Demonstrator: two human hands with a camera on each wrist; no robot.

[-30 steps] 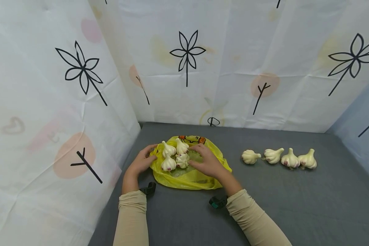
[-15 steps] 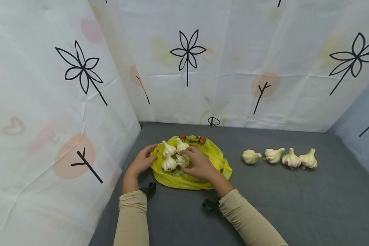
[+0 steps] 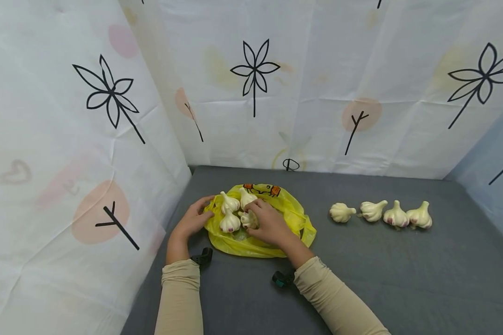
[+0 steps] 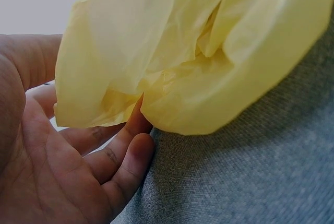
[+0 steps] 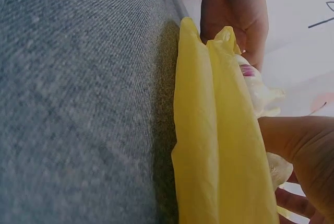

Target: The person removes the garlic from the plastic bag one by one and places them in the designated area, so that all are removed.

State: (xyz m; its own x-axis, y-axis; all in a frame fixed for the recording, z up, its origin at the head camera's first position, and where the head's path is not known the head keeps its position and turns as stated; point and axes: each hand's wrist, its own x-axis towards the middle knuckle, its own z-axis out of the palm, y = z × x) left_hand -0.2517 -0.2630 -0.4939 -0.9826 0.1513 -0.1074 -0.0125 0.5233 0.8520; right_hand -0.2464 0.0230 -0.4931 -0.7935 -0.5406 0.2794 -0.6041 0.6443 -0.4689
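Observation:
A yellow plastic bag [image 3: 257, 250] lies spread on the grey table with several white garlic bulbs [image 3: 229, 223] grouped on its left part. At the bag's left edge, my left hand [image 3: 193, 220] holds the plastic between thumb and fingers; the left wrist view shows the yellow film [image 4: 182, 98] lying between them. My right hand [image 3: 272, 225] reaches over the bag from the right. Its thumb and fingers are around the nearest right-hand garlic bulb [image 3: 248, 219], partly covering it. In the right wrist view, that bulb [image 5: 280, 169] shows below the thumb, beyond the bag's raised side.
Several more garlic bulbs [image 3: 371, 211] lie in a row on the grey table [image 3: 360, 265], right of the bag. White patterned cloth [image 3: 310, 88] hangs behind the table and along its left side. A dark wrist camera [image 3: 282, 279] sits below the right wrist.
My right hand has moved left over the bag and closed its fingers around a garlic bulb. The left hand stays at the bag's left edge.

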